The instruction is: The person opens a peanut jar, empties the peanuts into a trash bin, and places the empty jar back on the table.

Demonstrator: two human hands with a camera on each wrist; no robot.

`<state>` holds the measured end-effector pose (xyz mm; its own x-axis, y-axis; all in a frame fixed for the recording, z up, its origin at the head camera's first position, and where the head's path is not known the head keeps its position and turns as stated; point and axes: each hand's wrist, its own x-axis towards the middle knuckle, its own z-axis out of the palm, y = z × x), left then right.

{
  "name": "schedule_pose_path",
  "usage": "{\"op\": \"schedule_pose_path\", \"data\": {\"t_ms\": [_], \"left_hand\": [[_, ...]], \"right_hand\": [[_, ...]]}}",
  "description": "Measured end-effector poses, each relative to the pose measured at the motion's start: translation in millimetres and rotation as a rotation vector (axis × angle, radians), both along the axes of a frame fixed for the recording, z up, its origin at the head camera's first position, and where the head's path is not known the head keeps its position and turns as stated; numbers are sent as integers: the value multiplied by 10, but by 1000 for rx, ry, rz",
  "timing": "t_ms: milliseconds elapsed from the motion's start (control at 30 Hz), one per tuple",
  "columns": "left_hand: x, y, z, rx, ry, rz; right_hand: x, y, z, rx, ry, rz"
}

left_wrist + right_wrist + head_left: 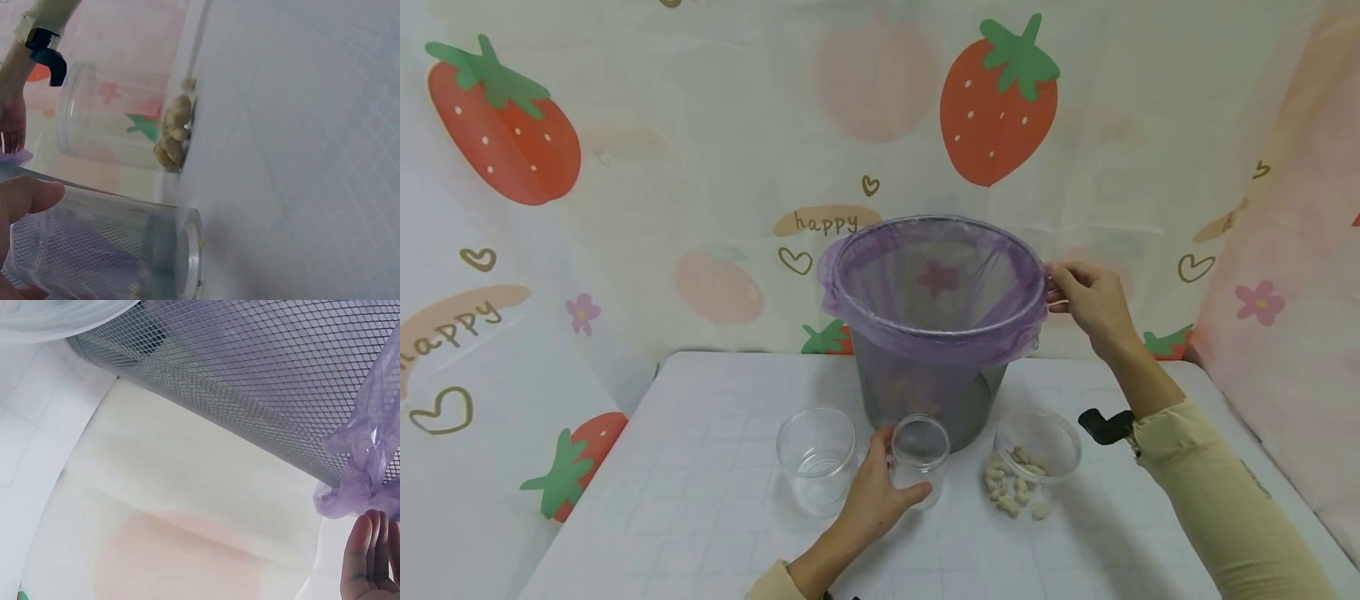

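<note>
My left hand (877,498) has its thumb and fingers curled around a small clear plastic jar (921,450) in front of the bin. In the left wrist view this jar (112,244) stands against the mesh, its base at the tabletop. A grey mesh wastebasket (880,383), lined with a purple trash bag (925,337), stands at the back of the table. The bag is folded over the rim. At the rim's right side my right hand (1093,304) pinches the bag's edge; in the right wrist view, its fingertips (359,532) meet the bunched purple plastic (350,497).
A wider clear jar (816,454) stands left of my left hand. To the right is another clear jar (1060,454) with several peanuts (1011,487) at its base; whether all lie inside, I cannot tell. A strawberry-printed cloth (737,167) hangs behind the white table (700,467).
</note>
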<state>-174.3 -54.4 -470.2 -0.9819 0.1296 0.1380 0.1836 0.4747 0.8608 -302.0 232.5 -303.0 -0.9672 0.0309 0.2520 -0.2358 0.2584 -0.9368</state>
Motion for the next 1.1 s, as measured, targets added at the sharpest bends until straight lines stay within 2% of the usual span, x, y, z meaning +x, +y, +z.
{"op": "schedule_pose_path", "data": {"t_ms": [267,567,767,867,1033,1100], "left_hand": [[-1,0,91,38,25,20],[0,24,226,45,130,1],[23,100,372,55,256,-49],[40,147,414,61,296,-68],[64,215,443,101,294,-113],[80,243,456,114,268,-144]], "right_hand": [[159,89,-73,-18,20,41],[342,178,-198,-94,60,77],[495,257,-302,25,64,70],[573,304,-360,75,73,72],[688,365,-460,129,102,90],[731,389,-505,147,105,98]]}}
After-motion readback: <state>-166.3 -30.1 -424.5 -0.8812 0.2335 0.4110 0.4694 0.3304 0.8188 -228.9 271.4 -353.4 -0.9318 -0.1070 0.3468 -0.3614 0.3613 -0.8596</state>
